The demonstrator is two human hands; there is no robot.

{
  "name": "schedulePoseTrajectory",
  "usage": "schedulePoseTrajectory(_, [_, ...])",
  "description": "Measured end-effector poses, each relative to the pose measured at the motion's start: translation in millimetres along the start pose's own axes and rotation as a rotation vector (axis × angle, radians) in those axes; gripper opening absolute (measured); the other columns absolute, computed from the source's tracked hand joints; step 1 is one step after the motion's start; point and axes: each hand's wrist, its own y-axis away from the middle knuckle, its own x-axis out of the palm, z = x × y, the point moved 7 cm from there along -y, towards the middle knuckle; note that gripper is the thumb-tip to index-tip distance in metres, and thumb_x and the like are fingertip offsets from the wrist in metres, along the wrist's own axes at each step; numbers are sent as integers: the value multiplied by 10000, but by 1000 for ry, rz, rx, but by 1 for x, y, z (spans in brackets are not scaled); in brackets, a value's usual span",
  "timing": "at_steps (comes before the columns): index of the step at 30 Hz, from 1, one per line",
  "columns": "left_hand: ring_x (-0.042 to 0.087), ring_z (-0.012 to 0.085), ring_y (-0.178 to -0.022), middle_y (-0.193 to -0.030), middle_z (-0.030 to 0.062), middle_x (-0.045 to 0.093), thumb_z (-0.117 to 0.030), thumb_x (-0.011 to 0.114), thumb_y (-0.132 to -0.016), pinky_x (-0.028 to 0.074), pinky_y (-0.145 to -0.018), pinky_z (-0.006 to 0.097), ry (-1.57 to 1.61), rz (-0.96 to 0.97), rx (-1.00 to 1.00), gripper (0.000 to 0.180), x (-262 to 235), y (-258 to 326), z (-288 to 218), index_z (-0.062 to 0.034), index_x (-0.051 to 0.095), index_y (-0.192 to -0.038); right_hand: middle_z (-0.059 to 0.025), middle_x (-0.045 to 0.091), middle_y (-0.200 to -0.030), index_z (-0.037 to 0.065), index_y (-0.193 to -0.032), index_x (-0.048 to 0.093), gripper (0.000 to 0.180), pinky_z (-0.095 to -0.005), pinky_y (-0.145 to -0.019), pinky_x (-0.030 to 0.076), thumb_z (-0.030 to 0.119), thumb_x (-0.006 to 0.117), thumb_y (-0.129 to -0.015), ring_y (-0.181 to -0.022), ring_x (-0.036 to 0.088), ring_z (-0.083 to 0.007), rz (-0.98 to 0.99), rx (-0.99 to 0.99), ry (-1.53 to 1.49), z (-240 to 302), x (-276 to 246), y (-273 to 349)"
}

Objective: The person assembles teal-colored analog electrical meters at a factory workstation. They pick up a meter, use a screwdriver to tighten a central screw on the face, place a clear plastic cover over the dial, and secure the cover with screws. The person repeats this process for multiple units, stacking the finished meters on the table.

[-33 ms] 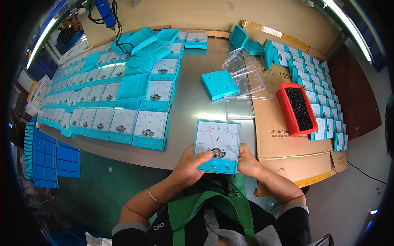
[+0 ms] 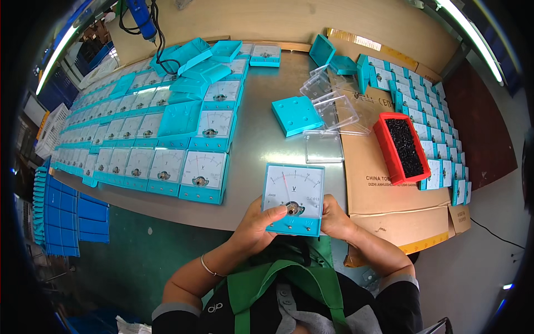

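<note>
Both hands hold one turquoise panel meter (image 2: 293,196) with a white dial, close to my chest at the near table edge. My left hand (image 2: 257,224) grips its lower left corner, thumb on the small knob under the dial. My right hand (image 2: 334,218) holds its lower right side. A turquoise back plate (image 2: 297,115) lies face down further up the metal table (image 2: 258,161). Clear plastic covers (image 2: 324,146) lie beside it, apart from my hands.
Rows of several finished turquoise meters (image 2: 200,177) fill the table's left half. A red tray (image 2: 401,146) of small black parts sits on flattened cardboard (image 2: 384,189) at right, with more meters (image 2: 439,139) stacked beyond. Blue crates (image 2: 61,214) stand on the floor at left.
</note>
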Motion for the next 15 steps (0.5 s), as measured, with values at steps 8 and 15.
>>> schedulePoseTrajectory(8, [484, 239, -1154, -1257, 156, 449, -177, 585, -871, 430, -942, 385, -280, -34, 64, 588, -17, -4, -9, 12, 268, -1328, -8, 542, -623, -20, -818, 579, 193, -232, -401, 312, 160, 641, -845, -529, 448, -45, -113, 42, 84, 51, -17, 7])
schedulePoseTrajectory(15, [362, 251, -1237, -1369, 151, 264, -219, 722, -775, 359, -994, 395, -332, -49, 432, 1052, -16, -19, -26, -175, -90, -1444, -167, 529, -675, -8, -762, 498, 263, -416, -529, 460, 156, 702, -730, -578, 576, -334, 13, -530, 1162, 109, 39, -14])
